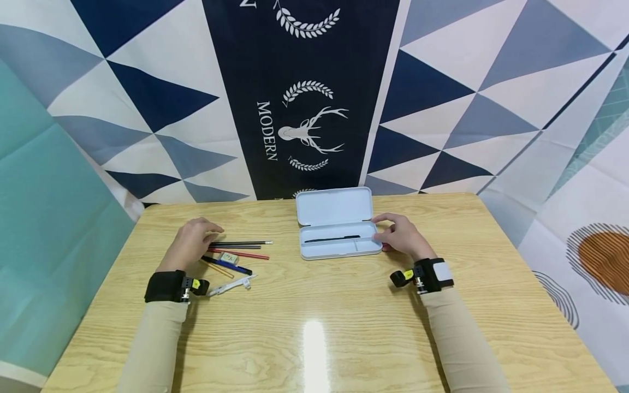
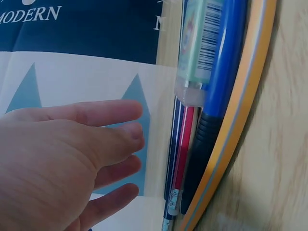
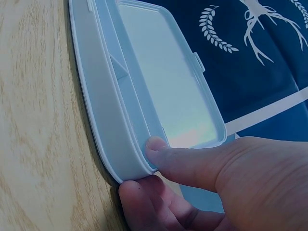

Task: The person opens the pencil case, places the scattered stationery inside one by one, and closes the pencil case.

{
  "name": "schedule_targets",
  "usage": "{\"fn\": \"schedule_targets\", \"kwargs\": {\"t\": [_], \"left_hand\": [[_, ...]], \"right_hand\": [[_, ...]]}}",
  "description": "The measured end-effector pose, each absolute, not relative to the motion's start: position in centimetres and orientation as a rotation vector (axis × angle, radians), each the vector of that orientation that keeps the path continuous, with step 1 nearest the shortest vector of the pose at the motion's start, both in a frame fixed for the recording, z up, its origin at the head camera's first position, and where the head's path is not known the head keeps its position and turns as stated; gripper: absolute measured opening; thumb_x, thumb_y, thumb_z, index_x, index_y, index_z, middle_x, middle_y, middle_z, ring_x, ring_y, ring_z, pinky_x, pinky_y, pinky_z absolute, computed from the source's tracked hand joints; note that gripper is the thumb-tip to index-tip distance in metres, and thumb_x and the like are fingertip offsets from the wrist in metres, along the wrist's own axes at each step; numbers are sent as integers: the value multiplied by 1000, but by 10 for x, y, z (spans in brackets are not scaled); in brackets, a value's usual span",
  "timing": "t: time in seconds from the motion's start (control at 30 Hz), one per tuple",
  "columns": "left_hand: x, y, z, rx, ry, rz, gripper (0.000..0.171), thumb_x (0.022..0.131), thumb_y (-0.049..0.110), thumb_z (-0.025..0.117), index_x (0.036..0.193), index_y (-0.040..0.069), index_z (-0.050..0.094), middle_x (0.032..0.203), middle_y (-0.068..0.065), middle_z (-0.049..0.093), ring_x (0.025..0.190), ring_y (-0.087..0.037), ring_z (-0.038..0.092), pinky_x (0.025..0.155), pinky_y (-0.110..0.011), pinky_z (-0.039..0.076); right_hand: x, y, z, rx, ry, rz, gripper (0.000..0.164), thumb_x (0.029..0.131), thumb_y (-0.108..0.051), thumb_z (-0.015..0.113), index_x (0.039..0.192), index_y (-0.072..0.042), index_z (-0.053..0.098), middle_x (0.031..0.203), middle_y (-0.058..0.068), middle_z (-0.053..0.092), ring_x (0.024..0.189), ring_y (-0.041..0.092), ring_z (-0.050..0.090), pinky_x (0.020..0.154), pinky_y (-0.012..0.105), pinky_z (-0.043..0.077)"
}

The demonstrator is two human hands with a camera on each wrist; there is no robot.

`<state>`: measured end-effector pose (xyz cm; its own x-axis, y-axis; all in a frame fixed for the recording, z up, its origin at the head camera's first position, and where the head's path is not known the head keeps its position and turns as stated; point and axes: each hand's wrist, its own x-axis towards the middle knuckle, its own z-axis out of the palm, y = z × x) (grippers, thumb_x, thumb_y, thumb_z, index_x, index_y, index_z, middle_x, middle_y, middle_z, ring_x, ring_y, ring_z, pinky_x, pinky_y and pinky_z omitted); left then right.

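Observation:
A light-blue pencil case [image 1: 339,249] lies on the table with its lid [image 1: 335,207] raised at the back. Inside it rests a slim black pen or pencil [image 1: 332,239]. My right hand [image 1: 400,236] grips the case's right end, thumb [image 3: 163,153] over the rim and fingers beneath. My left hand [image 1: 189,240] hovers by the left ends of several pencils, fingers [image 2: 115,111] slightly bent and holding nothing. Around it lie black pencils [image 1: 245,243], a red pencil [image 1: 255,255], an eraser [image 1: 229,258], a blue pen [image 1: 241,269] and an orange pencil [image 2: 255,62].
A white compass-like drawing tool [image 1: 231,286] lies in front of the pencils. The wooden table [image 1: 344,305] ends at the back against a patterned cloth [image 1: 304,98]. A teal panel [image 1: 54,207] stands on the left.

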<state>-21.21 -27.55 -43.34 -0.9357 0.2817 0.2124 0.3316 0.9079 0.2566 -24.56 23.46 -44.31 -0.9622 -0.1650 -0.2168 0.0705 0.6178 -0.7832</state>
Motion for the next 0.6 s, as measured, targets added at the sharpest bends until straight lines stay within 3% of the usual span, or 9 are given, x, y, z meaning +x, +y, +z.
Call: {"fn": "schedule_targets", "kwargs": {"t": [0.6], "left_hand": [[-210, -282, -438, -457, -2969, -433, 20, 88, -2, 71, 105, 6, 78, 95, -15, 70, 88, -32, 65, 78, -48, 57]], "right_hand": [[-247, 234, -444, -44, 2562, -1277, 44, 93, -13, 69, 137, -14, 59, 74, 7, 53, 61, 18, 64, 57, 25, 58]]}}
